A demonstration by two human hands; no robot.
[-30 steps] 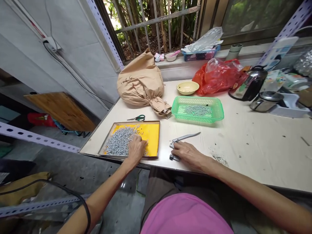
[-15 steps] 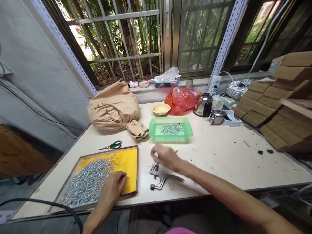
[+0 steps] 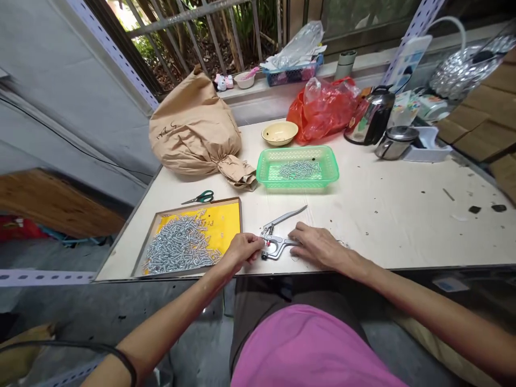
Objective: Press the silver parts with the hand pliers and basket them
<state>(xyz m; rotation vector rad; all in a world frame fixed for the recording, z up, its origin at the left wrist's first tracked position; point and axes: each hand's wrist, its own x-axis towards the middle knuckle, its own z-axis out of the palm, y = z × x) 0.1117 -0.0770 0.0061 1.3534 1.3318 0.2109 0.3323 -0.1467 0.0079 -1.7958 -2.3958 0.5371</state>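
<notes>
**Pliers: both hands now meet at the tool**

- The pliers [image 3: 278, 245] lie on the table [image 3: 403, 215] near its front edge, just right of the tray [image 3: 193, 203]. The head points left. The upper handle angles up and away toward the green basket [image 3: 298, 185], so the jaws stand apart.
- Change, left hand [image 3: 244, 250]: half a second ago it rested on the pile of small metal pieces [image 3: 177, 247] in the tray. It is now out of the tray, fingertips pinched shut against the pliers' head. Whether a piece sits between the fingertips is too small to tell.
- Change, right hand [image 3: 318, 246]: half a second ago it was lifted clear of the tool and blurred. It is now palm down over the lower handle, fingers loosely curled on it, holding it to the table.
- The pliers have also turned: their handles now run to the right, under the right hand.
- Reading: the work looks to have passed from picking in the tray to the pliers' head, with the tool steadied but not squeezed.
- The basket, holding a thin scatter of similar pieces, sits well beyond the pliers. The scissors [image 3: 199, 198] lie just behind the tray, untouched.
</notes>
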